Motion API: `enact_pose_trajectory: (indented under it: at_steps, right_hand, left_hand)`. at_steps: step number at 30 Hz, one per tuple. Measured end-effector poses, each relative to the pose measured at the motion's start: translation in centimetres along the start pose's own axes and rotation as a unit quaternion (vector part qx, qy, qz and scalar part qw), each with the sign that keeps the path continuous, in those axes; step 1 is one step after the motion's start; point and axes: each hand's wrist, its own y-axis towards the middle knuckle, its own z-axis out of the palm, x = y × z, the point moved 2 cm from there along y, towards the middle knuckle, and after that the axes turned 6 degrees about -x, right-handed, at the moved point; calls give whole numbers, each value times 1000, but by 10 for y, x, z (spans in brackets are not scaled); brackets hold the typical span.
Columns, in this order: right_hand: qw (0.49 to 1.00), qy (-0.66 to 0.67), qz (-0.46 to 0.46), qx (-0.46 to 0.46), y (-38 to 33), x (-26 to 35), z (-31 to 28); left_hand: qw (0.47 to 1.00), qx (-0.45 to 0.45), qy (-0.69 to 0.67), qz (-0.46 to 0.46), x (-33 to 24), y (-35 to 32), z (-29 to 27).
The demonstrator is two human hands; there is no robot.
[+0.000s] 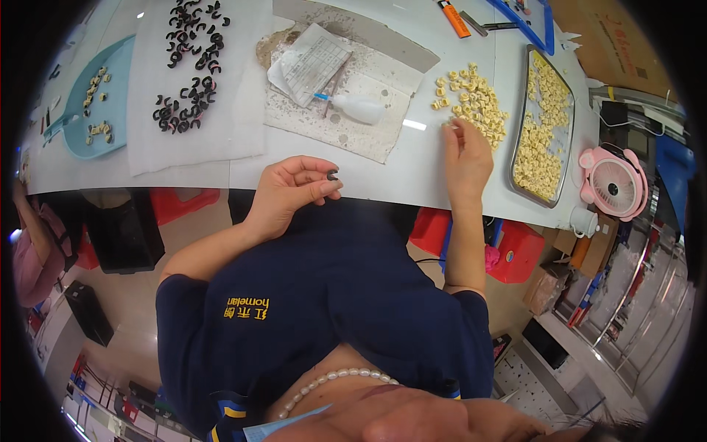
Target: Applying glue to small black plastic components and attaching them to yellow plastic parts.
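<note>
Between the thumb and fingers of my left hand (289, 190) is a small black curved piece (332, 175), held just over the table's near edge. My right hand (470, 158) is at the near left side of a loose pile of small pale-yellow ring-like pieces (482, 103). Its thumb and fingertips come together there; whatever they pinch is too small to make out. A metal tray (513, 166) holding more yellow pieces stands to the right of the pile. On a white foam sheet (236, 110) at the left lie many black curved pieces (184, 107) in two clusters.
A stained cardboard sheet (383, 144) lies mid-table with a white squeeze bottle (359, 109) and papers (315, 62). A light-blue dustpan-shaped tray (77, 136) sits far left. An orange-handled cutter (454, 18) and blue tray (546, 33) lie at the back. A pink fan (613, 184) stands right.
</note>
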Motion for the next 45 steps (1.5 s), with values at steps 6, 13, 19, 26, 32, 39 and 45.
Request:
enact_pose_trajectory:
  at_steps: [6, 13, 19, 26, 32, 39, 45]
  right_hand:
    - [995, 73, -64, -12, -16, 8, 8]
    - [836, 530, 102, 101, -36, 30, -11]
    - [865, 462, -148, 127, -48, 47, -12]
    - [854, 468, -221, 52, -46, 56, -7]
    - [865, 421, -272, -4, -38, 55, -12]
    - [871, 393, -296, 6, -41, 60, -8]
    - [864, 403, -302, 6, -37, 67, -6]
  left_hand:
    - [1000, -12, 17, -18, 1, -2, 13]
    - [998, -14, 56, 28, 3, -6, 27]
    - [988, -32, 124, 91, 1, -13, 42]
    - [822, -31, 492, 284, -21, -20, 54]
    - [992, -18, 125, 13, -10, -12, 50]
    - [994, -3, 44, -96, -7, -9, 44]
    - [993, 11, 47, -106, -8, -9, 40]
